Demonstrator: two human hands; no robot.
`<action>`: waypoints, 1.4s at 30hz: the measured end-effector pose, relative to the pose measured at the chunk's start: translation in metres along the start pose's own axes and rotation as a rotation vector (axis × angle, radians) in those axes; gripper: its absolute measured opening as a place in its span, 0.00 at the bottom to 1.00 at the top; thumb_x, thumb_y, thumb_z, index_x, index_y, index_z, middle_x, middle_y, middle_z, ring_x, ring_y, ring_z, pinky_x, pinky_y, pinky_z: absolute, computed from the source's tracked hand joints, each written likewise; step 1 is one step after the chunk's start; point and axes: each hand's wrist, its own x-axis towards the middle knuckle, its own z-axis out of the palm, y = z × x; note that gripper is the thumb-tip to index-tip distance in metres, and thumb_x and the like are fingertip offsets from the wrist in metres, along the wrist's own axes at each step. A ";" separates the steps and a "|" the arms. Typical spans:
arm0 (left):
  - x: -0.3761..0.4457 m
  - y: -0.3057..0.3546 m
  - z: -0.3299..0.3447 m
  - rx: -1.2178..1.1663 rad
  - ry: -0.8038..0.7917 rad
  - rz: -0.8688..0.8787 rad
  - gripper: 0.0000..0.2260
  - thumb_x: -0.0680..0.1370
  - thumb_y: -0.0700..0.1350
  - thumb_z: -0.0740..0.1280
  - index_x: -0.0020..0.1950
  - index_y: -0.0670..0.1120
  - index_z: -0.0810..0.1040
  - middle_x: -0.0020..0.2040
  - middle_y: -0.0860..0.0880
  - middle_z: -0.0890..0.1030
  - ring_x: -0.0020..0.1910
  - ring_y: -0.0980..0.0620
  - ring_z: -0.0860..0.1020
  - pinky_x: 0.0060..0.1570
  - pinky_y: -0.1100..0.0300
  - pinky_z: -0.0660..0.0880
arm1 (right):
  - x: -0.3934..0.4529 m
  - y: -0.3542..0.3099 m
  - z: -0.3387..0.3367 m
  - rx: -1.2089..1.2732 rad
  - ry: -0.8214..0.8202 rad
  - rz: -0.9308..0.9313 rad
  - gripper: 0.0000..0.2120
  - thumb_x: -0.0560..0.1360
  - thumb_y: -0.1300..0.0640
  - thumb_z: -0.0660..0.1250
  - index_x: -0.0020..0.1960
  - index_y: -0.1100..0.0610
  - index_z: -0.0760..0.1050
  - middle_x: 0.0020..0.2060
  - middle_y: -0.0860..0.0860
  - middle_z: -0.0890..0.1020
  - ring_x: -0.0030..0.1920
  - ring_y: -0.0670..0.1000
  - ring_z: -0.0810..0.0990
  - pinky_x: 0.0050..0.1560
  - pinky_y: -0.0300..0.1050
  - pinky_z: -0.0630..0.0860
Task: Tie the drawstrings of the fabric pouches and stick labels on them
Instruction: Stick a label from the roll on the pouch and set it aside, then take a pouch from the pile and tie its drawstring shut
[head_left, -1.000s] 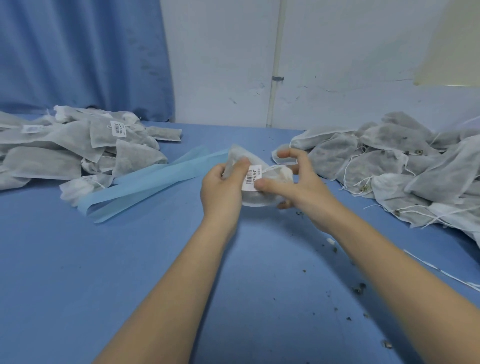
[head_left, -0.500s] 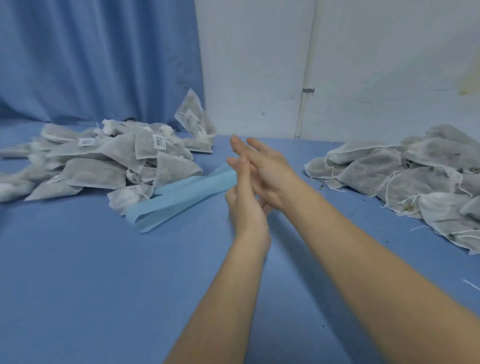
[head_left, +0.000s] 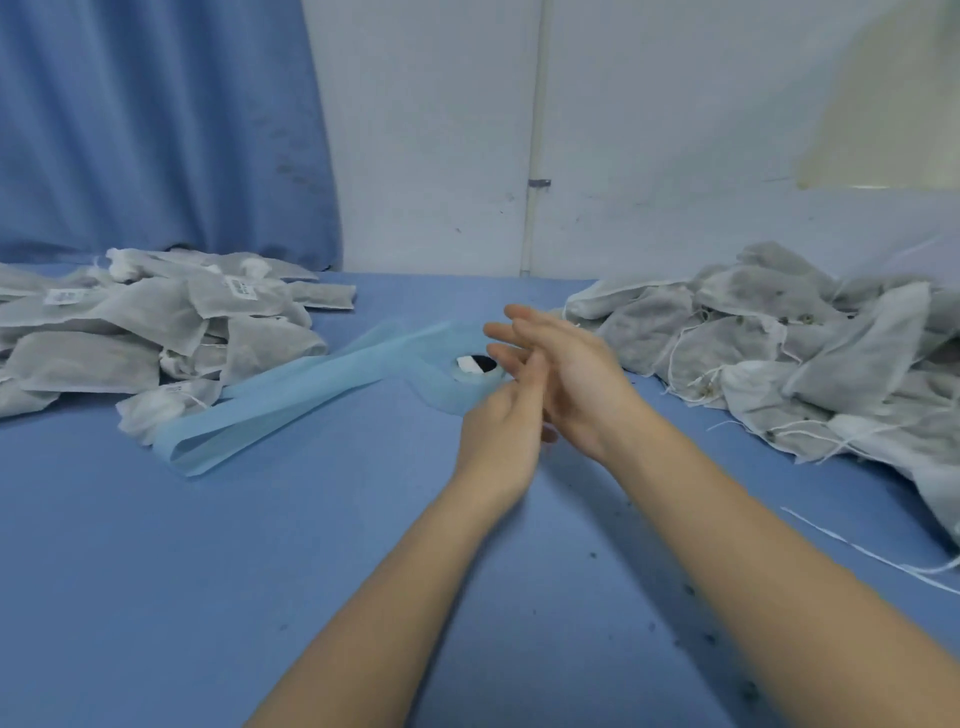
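The left hand (head_left: 501, 426) and the right hand (head_left: 563, 379) are meeting in the air over the middle of the blue worktop (head_left: 156, 571). Both hands are holding nothing. The right hand is lying flat with its fingers (head_left: 511, 332) straight and pointing to the left. The left hand is standing up just beside it, with its fingers touching the palm of the right hand. Both bare arms are reaching in from the bottom of the view.

Just past the hands, a roll of light blue label tape (head_left: 470, 382) is sitting on the worktop. A small white label (head_left: 467, 364) is showing at the dark hole in the middle of the roll. A long light blue strip (head_left: 291, 395) is trailing from the roll off to the left, ending in a loose loop near the left pile.

The finished pouches (head_left: 145, 332) are lying in a heap on the left side of the worktop. Some of them are wearing white stickers with bar codes (head_left: 241, 286) on top. The other pouches (head_left: 769, 353) are piling up on the right side, with thin white drawstrings (head_left: 680, 343) hanging loose from them. One loose white string (head_left: 857, 551) is lying on the worktop near the right arm. Little dark crumbs (head_left: 691, 590) are dotting the worktop around the arms.

Behind the worktop, a blue curtain (head_left: 156, 130) is hanging on the left, and a white wall (head_left: 426, 130) with a thin pipe (head_left: 535, 130) running up it is standing at the back.
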 end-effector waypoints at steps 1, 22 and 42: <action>-0.003 0.001 0.009 0.056 -0.056 0.012 0.21 0.72 0.65 0.52 0.36 0.53 0.78 0.32 0.55 0.81 0.36 0.53 0.81 0.47 0.51 0.79 | -0.007 -0.004 -0.013 -0.046 0.036 -0.011 0.06 0.78 0.63 0.63 0.52 0.56 0.76 0.40 0.50 0.84 0.36 0.44 0.80 0.34 0.34 0.77; 0.046 0.048 0.241 0.129 -0.321 -0.034 0.13 0.82 0.40 0.53 0.40 0.44 0.71 0.40 0.50 0.73 0.34 0.55 0.70 0.38 0.62 0.69 | -0.042 -0.058 -0.178 -0.279 0.869 -0.480 0.13 0.71 0.64 0.65 0.36 0.47 0.79 0.39 0.47 0.83 0.47 0.49 0.81 0.57 0.47 0.76; 0.021 0.021 0.081 0.740 -0.237 0.245 0.11 0.79 0.44 0.51 0.53 0.48 0.73 0.53 0.45 0.71 0.58 0.45 0.64 0.53 0.55 0.62 | -0.045 -0.021 -0.169 -1.267 0.357 -0.355 0.18 0.78 0.37 0.49 0.43 0.46 0.72 0.36 0.44 0.77 0.45 0.54 0.76 0.44 0.47 0.66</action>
